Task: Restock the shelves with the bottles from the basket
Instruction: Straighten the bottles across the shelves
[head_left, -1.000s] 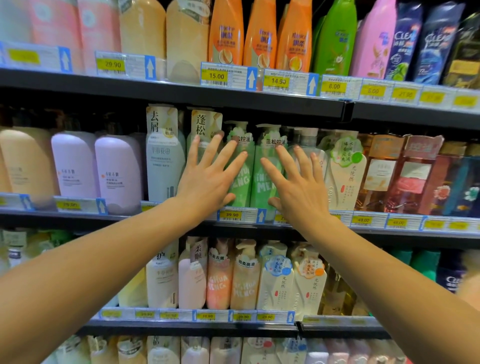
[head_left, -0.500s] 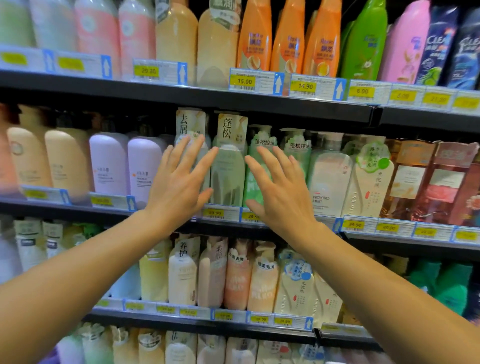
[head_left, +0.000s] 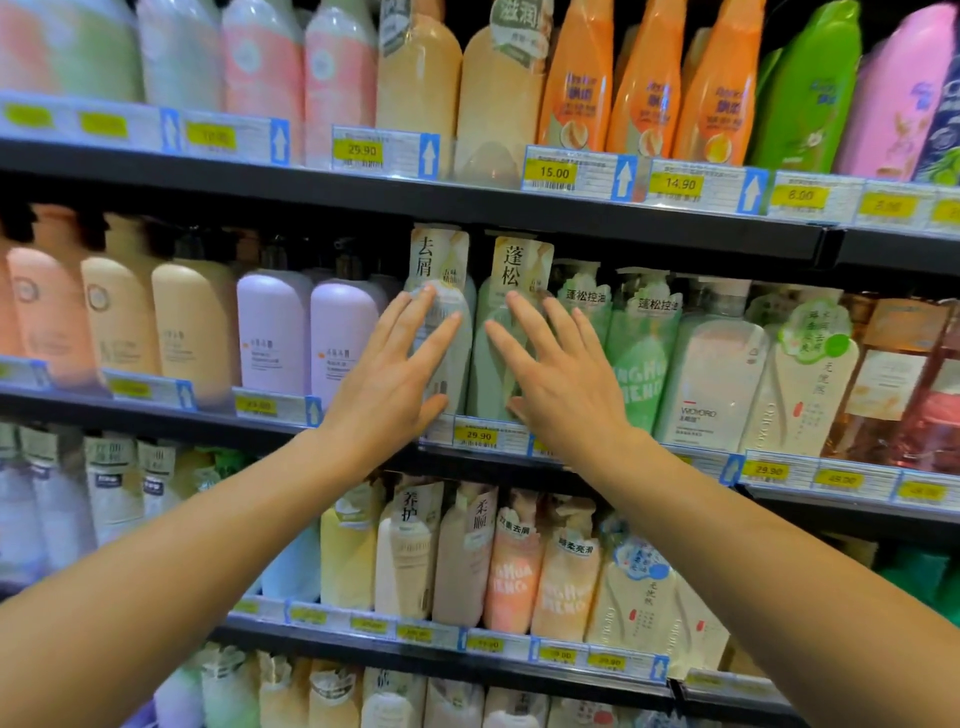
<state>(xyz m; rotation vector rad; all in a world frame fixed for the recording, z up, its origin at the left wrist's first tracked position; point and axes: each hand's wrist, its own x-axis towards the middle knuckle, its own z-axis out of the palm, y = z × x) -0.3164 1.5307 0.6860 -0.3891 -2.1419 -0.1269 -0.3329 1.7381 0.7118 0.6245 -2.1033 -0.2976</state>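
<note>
Yellow price tags (head_left: 550, 172) are clipped along the shelf edges, beside blue arrow markers (head_left: 623, 178). A tag reading 29.90 (head_left: 478, 435) is seen on the middle rail and one reading 14.90 (head_left: 679, 183) on the upper rail. Tags further left are blurred.
</note>
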